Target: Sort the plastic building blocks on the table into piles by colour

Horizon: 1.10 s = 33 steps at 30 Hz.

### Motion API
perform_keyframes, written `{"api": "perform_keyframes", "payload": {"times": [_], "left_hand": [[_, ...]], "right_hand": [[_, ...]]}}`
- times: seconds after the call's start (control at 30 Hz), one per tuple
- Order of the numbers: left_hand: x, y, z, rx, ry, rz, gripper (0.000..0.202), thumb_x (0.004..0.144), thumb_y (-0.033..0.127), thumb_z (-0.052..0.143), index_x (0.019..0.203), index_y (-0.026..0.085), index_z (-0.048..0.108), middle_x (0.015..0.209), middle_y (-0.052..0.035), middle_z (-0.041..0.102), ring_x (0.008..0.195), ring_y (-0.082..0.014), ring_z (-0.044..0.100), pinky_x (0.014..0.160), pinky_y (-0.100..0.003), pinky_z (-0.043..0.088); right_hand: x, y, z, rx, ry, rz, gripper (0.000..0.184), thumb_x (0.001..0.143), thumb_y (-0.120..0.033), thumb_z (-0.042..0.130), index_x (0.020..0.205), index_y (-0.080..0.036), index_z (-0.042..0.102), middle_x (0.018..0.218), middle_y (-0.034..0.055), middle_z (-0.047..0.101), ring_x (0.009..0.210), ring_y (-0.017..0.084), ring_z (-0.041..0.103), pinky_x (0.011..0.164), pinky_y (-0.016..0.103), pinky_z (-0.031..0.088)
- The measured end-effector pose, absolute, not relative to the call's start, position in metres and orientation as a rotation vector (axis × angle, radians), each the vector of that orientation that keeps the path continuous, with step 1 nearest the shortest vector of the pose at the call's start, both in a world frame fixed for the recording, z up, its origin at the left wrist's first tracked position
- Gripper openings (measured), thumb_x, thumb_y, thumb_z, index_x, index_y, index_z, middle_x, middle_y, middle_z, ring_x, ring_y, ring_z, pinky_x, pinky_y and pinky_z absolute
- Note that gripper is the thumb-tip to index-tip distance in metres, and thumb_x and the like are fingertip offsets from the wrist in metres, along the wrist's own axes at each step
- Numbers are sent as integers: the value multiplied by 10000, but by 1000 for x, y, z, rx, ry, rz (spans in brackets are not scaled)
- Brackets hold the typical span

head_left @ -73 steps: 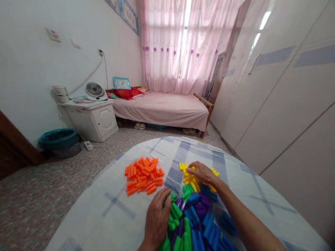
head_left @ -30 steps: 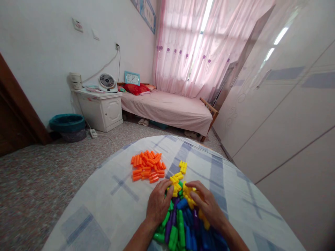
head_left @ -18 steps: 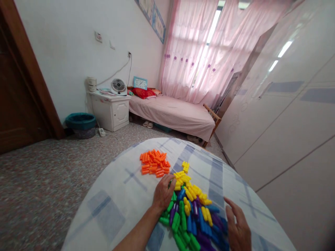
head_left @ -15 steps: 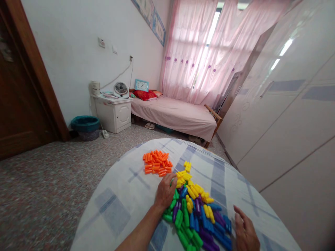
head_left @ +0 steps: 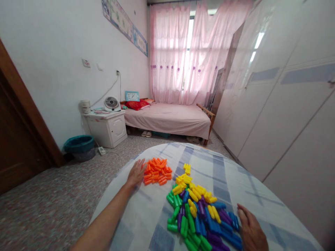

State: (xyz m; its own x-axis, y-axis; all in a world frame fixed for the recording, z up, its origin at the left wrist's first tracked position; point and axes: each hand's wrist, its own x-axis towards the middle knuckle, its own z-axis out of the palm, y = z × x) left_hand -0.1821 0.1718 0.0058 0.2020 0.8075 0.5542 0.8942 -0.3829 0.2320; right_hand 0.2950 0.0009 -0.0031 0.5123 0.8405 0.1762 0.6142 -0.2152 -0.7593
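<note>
My left hand [head_left: 136,172] lies at the left side of a heap of orange plastic pieces [head_left: 157,170], fingers stretched out and the tips touching its edge. To the right, a larger mixed pile spreads toward me, with yellow pieces [head_left: 183,180] at the far end, green pieces [head_left: 190,223] on the left, and blue pieces [head_left: 214,226] and purple pieces [head_left: 201,208] among them. Beside the blue ones, my right hand [head_left: 251,228] rests on the cloth with its fingers extended and nothing in it.
A pale checked tablecloth [head_left: 131,216] covers the round table. Beyond it stand a bed [head_left: 170,116], a white cabinet [head_left: 115,129] with a small fan [head_left: 112,103], and a teal-lined bin [head_left: 80,146]. White wardrobes [head_left: 288,115] line the right side.
My left hand has moved from the near yellow and green pieces leftward to the far left side of the orange heap. My right hand stays by the blue pieces. The view has turned slightly right.
</note>
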Motion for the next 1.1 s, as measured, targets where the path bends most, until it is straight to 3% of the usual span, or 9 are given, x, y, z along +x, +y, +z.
{"api": "perform_keyframes", "payload": {"times": [0.17, 0.33, 0.43, 0.6, 0.77, 1.1], "left_hand": [[-186, 199, -3, -2657, -1770, -1188, 446, 766, 377, 529, 1176, 207, 571, 1387, -90, 487, 1322, -274, 372, 1113, -474, 245], [-156, 202, 3, -2633, -1988, -1393, 496, 882, 482, 340, 1201, 189, 581, 1274, -84, 590, 1206, -238, 509, 1056, -403, 350], [-132, 190, 9, -2655, -2016, -1545, 519, 894, 514, 321, 1161, 177, 611, 1169, -68, 651, 1092, -215, 583, 997, -349, 407], [-88, 159, 16, -2550, -1992, -2127, 422, 847, 481, 460, 1040, 167, 665, 1099, -59, 671, 1064, -204, 583, 1011, -325, 382], [-52, 136, 24, -2391, -2051, -2509, 367, 836, 424, 495, 1031, 157, 654, 1124, -71, 660, 1083, -207, 577, 1016, -349, 381], [27, 85, 82, -3059, -1408, -2079, 226, 844, 247, 523, 1011, 213, 672, 1171, -65, 621, 1136, -200, 541, 1033, -370, 382]], "right_hand": [[299, 0, -2, -1965, -1145, 441, 580, 814, -619, 333, 1167, -228, 576, 1258, 79, 576, 1163, 293, 506, 996, 436, 364], [299, -1, 1, -2003, -1138, 450, 592, 801, -641, 334, 1151, -236, 586, 1226, 77, 601, 1138, 299, 527, 973, 437, 381], [296, -2, 4, -2013, -1146, 404, 572, 798, -632, 351, 1139, -244, 597, 1210, 71, 612, 1117, 300, 539, 956, 436, 394], [289, -3, 8, -1997, -1156, 347, 551, 786, -610, 373, 1104, -233, 619, 1181, 71, 624, 1091, 289, 553, 936, 416, 414], [288, -1, 6, -1963, -1200, 336, 560, 783, -598, 373, 1108, -212, 615, 1178, 81, 620, 1093, 276, 550, 963, 410, 397], [291, 0, 0, -1928, -1234, 319, 532, 794, -576, 382, 1099, -212, 620, 1162, 73, 626, 1087, 257, 551, 974, 409, 392]]}}
